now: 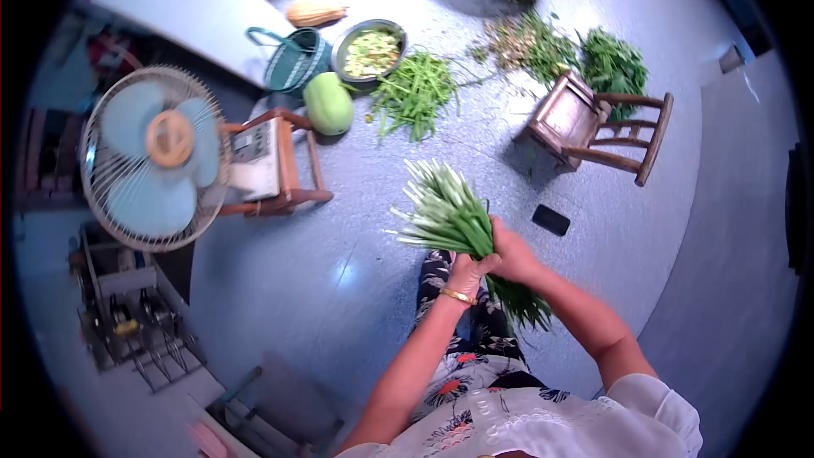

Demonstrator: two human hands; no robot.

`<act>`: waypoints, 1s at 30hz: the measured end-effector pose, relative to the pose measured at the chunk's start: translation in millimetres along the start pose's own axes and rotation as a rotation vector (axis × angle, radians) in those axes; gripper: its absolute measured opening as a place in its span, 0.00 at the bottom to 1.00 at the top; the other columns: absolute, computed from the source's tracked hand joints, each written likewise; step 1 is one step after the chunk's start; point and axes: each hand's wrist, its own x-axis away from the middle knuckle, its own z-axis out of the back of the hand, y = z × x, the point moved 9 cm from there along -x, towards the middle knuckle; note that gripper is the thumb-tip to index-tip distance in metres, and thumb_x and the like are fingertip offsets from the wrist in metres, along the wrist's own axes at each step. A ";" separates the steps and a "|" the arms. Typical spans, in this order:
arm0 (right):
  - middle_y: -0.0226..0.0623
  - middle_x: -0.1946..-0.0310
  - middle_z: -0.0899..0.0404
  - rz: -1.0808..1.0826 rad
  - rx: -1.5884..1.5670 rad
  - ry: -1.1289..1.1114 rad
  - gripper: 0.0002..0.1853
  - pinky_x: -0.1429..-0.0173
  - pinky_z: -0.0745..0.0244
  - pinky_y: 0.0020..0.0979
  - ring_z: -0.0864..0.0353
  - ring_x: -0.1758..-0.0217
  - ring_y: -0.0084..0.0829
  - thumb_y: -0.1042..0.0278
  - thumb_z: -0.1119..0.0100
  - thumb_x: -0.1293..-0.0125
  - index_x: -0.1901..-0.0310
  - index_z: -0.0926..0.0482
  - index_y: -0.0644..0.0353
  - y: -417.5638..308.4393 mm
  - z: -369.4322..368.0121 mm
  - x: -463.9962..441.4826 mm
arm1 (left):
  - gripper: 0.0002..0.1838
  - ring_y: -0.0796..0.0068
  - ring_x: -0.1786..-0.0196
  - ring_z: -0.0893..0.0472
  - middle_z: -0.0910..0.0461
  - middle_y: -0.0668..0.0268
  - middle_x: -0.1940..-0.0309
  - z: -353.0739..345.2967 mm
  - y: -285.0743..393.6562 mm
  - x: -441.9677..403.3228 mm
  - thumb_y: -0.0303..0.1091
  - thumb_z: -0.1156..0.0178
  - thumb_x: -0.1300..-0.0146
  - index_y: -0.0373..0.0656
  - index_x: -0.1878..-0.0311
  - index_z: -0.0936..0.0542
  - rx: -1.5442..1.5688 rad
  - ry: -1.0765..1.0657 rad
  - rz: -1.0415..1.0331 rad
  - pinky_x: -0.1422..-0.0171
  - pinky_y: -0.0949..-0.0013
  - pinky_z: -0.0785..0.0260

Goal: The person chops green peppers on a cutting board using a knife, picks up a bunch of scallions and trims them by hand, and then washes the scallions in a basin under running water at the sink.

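i have the left hand [466, 271] and the right hand [512, 254] both clamped around one bunch of green stalks [458, 214].

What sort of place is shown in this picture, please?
Most likely a room in a home: an electric fan, a small wooden chair, and a bowl of cut vegetables beside loose green stalks on the floor suggest this.
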 end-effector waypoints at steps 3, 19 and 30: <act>0.55 0.58 0.32 0.040 0.539 0.055 0.41 0.55 0.34 0.40 0.30 0.58 0.50 0.69 0.44 0.54 0.39 0.52 0.72 -88.5 -12.8 35.9 | 0.49 0.70 0.42 0.35 0.35 0.65 0.44 -1.3 36.1 56.0 0.45 0.26 0.68 0.41 0.40 0.38 0.050 0.119 -0.137 0.36 0.67 0.47; 0.47 0.58 0.34 0.935 0.860 -0.355 0.47 0.54 0.36 0.40 0.27 0.60 0.42 0.61 0.38 0.58 0.35 0.51 0.49 -407.5 -310.1 106.4 | 0.30 0.64 0.47 0.30 0.30 0.59 0.52 223.0 287.8 345.1 0.41 0.41 0.49 0.34 0.46 0.35 0.604 0.098 -0.863 0.38 0.56 0.40; 0.55 0.51 0.39 1.217 0.819 -0.930 0.44 0.56 0.27 0.39 0.28 0.55 0.50 0.61 0.41 0.51 0.35 0.56 0.53 -538.8 -511.1 111.7 | 0.26 0.68 0.63 0.26 0.27 0.62 0.62 397.5 385.7 530.8 0.36 0.42 0.52 0.38 0.48 0.33 0.614 0.509 -1.174 0.56 0.64 0.30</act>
